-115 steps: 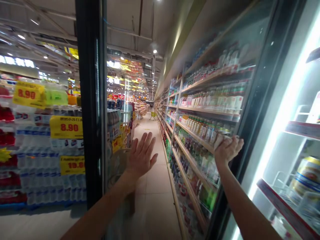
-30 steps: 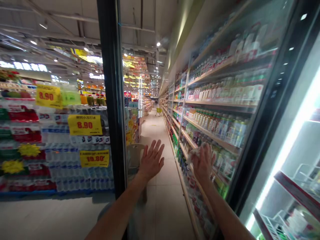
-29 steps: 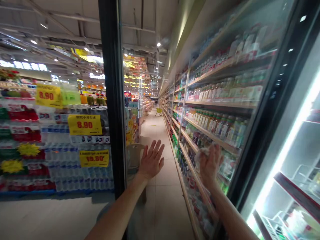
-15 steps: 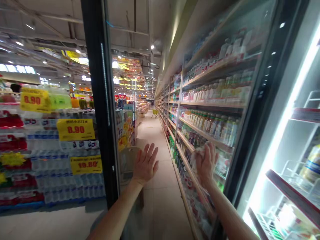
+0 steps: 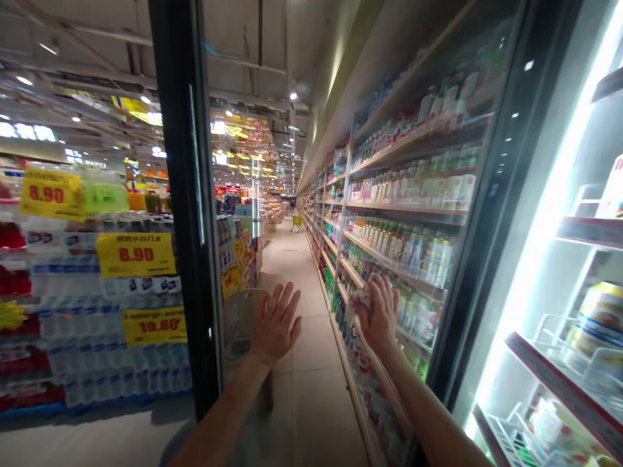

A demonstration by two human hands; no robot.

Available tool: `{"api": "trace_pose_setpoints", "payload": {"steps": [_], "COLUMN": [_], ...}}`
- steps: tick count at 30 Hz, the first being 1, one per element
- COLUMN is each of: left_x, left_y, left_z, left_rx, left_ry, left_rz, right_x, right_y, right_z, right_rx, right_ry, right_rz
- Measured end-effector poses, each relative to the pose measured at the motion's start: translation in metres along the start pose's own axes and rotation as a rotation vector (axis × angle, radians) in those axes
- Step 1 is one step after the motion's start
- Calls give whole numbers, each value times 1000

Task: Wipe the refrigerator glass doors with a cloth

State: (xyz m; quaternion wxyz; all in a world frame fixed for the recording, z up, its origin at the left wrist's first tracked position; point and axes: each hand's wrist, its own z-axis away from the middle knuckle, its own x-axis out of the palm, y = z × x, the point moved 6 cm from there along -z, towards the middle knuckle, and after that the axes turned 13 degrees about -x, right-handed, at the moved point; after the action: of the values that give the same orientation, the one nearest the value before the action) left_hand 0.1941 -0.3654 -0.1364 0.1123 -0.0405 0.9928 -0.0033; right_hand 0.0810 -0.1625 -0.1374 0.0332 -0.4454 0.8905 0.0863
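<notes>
A glass door (image 5: 321,389) with a dark frame stands in front of me. My left hand (image 5: 276,324) lies with its fingers spread and palm forward against the glass, left of the middle; nothing is in it. Further right, my right hand (image 5: 380,312) presses a crumpled pale cloth (image 5: 361,302) to the same pane. The cloth shows at the left side of its fingers, and part of it is hidden under the hand.
Lit cooler shelves (image 5: 555,373) with cans and cartons are at the right. Bottled drinks (image 5: 111,324) with yellow price signs (image 5: 136,254) are stacked at the left. Through the glass, long drink shelves (image 5: 403,207) and an aisle with a green cart (image 5: 296,224) show.
My right hand has moved left across the glass with the cloth, closer to my left hand. The left hand keeps about the same place on the pane. The view has shifted slightly.
</notes>
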Motion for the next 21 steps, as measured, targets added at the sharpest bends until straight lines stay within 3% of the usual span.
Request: {"api": "trace_pose_setpoints", "payload": {"steps": [4, 6, 9, 13, 15, 17, 21], "left_x": [-1, 0, -1, -2, -2, -2, -1], "left_y": [2, 3, 3, 3, 2, 1, 2], "left_z": [0, 1, 1, 0, 0, -1, 1], "left_rx": [18, 15, 8, 28, 29, 22, 18], "left_ry": [-6, -14, -7, 14, 13, 6, -9], "left_rz": [-30, -41, -35, -39, -42, -43, -44], "right_x": [-44, -54, -44, -8, 1, -6, -47], "right_y": [94, 120, 105, 23, 2, 20, 117], "right_z": [13, 12, -4, -26, -25, -21, -12], "right_rx": [512, 648, 590, 100, -79, -26, 510], "right_ry": [277, 370, 352, 120, 4, 3, 328], "right_rz": [60, 107, 104, 32, 23, 8, 1]}}
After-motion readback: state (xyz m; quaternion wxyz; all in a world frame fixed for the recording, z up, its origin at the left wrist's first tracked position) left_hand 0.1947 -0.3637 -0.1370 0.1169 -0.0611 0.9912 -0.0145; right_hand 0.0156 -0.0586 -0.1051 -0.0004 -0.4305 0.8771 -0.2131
